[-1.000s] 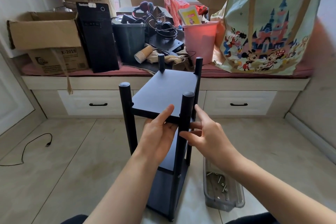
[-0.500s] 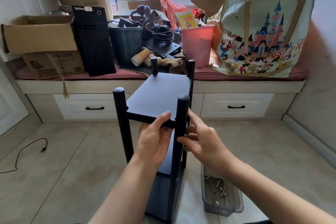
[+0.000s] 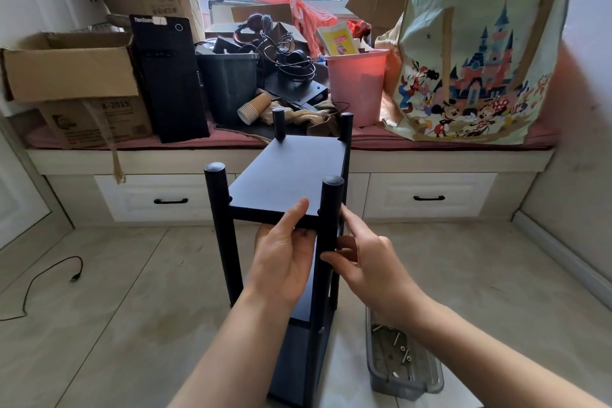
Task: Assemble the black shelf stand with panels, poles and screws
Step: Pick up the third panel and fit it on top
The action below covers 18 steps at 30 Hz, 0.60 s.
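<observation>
Far left of floor (image 3: 99,325): loose black cable (image 3: 49,278), plug end free on the tiles. Along the window bench (image 3: 284,156) at back, left end first: open cardboard box (image 3: 71,66), black computer tower (image 3: 169,76) upright beside it, dark bin (image 3: 228,86), stack of paper cups (image 3: 253,108) on its side, tangle of headphones and wires. Right of these, pink bucket (image 3: 357,83), then large cartoon-print bag (image 3: 470,60) at the bench's right end.

Centre of floor, in front of the bench: black shelf stand (image 3: 288,182), upright, four poles at the corners rising above the top panel (image 3: 291,172); lower panels visible beneath.

Left hand (image 3: 281,262) grips the near edge of the top panel, thumb lying on the upper face, remaining fingers curled under the edge. Near-right pole (image 3: 329,225) stands just right of that hand. Right hand (image 3: 364,262) at that pole, below the top panel: thumb tip touches the pole's near side, index finger extended up along its right side, other fingers bent behind it. Cannot tell whether anything small is held between them.

Right of the stand's base, on the floor: clear plastic tray (image 3: 402,371) holding loose screws (image 3: 402,353).
</observation>
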Motion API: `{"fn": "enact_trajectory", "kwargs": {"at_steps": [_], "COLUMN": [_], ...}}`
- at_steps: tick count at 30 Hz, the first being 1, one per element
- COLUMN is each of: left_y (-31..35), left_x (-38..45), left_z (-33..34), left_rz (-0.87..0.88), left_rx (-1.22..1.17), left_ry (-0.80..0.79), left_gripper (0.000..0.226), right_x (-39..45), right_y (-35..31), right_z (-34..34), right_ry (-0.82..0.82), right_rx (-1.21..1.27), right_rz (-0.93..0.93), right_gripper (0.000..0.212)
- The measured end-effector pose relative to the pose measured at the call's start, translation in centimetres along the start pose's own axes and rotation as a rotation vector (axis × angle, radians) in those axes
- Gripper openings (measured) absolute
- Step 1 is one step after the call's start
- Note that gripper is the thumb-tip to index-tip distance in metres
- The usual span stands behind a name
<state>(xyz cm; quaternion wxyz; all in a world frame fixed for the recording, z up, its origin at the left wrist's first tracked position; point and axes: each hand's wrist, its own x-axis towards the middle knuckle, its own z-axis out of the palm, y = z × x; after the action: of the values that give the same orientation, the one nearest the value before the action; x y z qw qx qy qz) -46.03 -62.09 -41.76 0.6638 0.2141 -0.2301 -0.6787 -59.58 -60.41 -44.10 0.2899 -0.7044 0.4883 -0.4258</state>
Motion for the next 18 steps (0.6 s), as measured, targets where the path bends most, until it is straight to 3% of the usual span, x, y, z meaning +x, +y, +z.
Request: {"fn": "enact_trajectory", "kwargs": {"at_steps": [5,8,18], "left_y": [-0.3,-0.5,-0.4], "left_x": [-0.3,-0.5,-0.1], "left_z": [-0.3,-0.8,-1.6], "left_rz": [0.041,0.023,0.021], "left_rx": [0.177,0.321,0.437], "left_ry": [-0.012,-0.036,-0.141], "left_gripper": [0.048,0.051,0.046], "right_x": [0.1,0.1,0.2], "right_y": [0.0,-0.2,-0.3], "right_z": [-0.2,-0.4,-0.8], "right_ry": [0.020,0.030,0.024], "right_rx": [0.034,0.080,0.086], "right_rz": [0.024,0.039,0.062], "right_gripper": [0.080,0.079,0.076]}}
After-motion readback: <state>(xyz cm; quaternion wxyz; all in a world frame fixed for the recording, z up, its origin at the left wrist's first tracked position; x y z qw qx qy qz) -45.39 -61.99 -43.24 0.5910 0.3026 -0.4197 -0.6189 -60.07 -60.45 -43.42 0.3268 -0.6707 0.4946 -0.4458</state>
